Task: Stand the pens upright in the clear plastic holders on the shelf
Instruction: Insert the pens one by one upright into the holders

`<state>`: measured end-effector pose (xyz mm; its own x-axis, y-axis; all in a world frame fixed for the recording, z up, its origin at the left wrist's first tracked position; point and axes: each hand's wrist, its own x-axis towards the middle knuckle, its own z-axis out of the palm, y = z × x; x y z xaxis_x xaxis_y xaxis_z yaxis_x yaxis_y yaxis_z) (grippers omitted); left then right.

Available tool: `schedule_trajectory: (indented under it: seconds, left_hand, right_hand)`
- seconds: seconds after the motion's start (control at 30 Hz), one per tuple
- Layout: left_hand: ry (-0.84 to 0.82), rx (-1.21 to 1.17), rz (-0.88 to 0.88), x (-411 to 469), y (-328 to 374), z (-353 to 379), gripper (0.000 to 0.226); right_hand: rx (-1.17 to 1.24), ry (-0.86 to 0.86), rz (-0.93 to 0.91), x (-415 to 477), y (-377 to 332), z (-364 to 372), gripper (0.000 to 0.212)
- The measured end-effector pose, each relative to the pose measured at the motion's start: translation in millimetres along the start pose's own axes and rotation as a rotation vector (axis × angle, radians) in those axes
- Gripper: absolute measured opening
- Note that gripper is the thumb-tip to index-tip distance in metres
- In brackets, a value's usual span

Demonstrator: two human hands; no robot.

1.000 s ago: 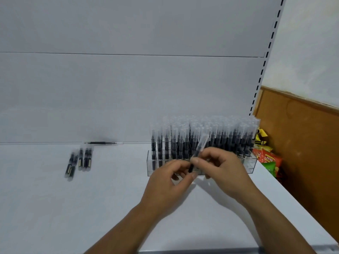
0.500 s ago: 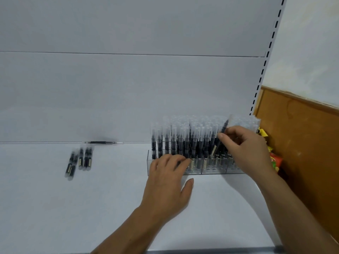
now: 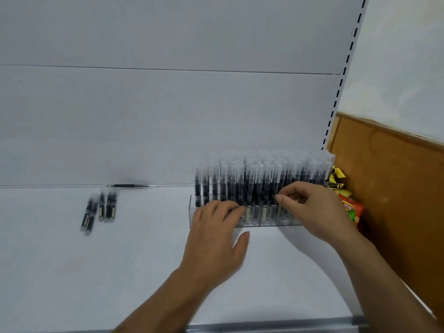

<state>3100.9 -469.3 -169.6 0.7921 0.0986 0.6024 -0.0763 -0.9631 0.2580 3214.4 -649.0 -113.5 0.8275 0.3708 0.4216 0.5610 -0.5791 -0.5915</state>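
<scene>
Clear plastic holders (image 3: 269, 222) stand on the white shelf at the right, packed with several upright black pens (image 3: 240, 181) with clear caps. My left hand (image 3: 216, 239) lies flat on the shelf, its straight fingers touching the front wall of the left holder. My right hand (image 3: 312, 207) is at the front row on the right, fingers curled, thumb and forefinger pinching a pen (image 3: 275, 182) that stands in the holder. Several loose pens (image 3: 101, 210) lie flat on the shelf at the left.
A single thin black pen (image 3: 131, 186) lies along the shelf's back wall. Colourful snack packets (image 3: 349, 207) sit just right of the holders, against a brown wooden panel (image 3: 396, 188). The shelf's metal front edge (image 3: 276, 326) runs below my wrists.
My right hand has come down from above the rows with the pen, which now stands in the front row. My left hand stays against the holder's front.
</scene>
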Motion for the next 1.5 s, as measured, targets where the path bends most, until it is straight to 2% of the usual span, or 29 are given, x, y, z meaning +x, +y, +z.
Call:
schedule_trajectory:
  seconds: [0.13,0.3,0.43,0.5,0.57,0.73,0.87,1.03,1.17,1.27,1.4,1.5]
  left_hand:
    - [0.002,-0.077,-0.006,-2.9,-4.3,-9.4,0.046]
    - [0.104,-0.074,-0.084,-3.4,-43.1,-47.9,0.039]
    - [0.111,-0.068,-0.370,-16.9,-106.0,-84.1,0.032]
    - [0.077,-0.010,-0.543,-23.0,-140.6,-99.3,0.032]
    - [0.026,0.089,-0.639,-27.4,-174.7,-112.7,0.029]
    - [-0.119,0.181,-0.815,-21.8,-231.3,-124.1,0.026]
    - [-0.342,0.177,-0.917,2.2,-255.5,-130.7,0.047]
    - [-0.491,0.186,-0.987,32.8,-257.6,-125.8,0.024]
    - [-0.599,0.215,-0.954,42.8,-253.4,-119.8,0.031]
    - [-0.548,0.210,-0.959,41.0,-254.6,-119.1,0.030]
    - [-0.427,0.188,-0.948,27.6,-252.6,-122.8,0.024]
    - [-0.275,0.028,-0.980,13.0,-249.8,-127.4,0.028]
  right_hand:
    - [0.008,-0.103,-0.028,-9.0,-18.5,6.6,0.006]
    - [0.062,-0.319,-0.145,-15.7,-58.6,42.1,0.006]
    - [0.062,-0.441,-0.257,-14.9,-100.1,90.4,0.019]
    - [0.040,-0.490,-0.304,-11.0,-120.1,116.2,0.024]
    - [0.016,-0.527,-0.330,-3.9,-140.3,144.9,0.027]
    - [-0.007,-0.513,-0.242,21.4,-172.4,206.5,0.028]
    - [-0.056,-0.489,-0.163,46.6,-197.0,254.1,0.029]
    - [-0.155,-0.407,-0.133,57.8,-205.7,296.8,0.028]
    - [-0.188,-0.347,-0.160,56.8,-201.4,302.7,0.022]
    - [-0.172,-0.412,-0.117,59.1,-203.2,298.1,0.020]
    - [-0.114,-0.484,-0.074,56.3,-204.4,283.3,0.030]
    - [0.002,-0.526,-0.031,50.1,-198.2,263.2,0.034]
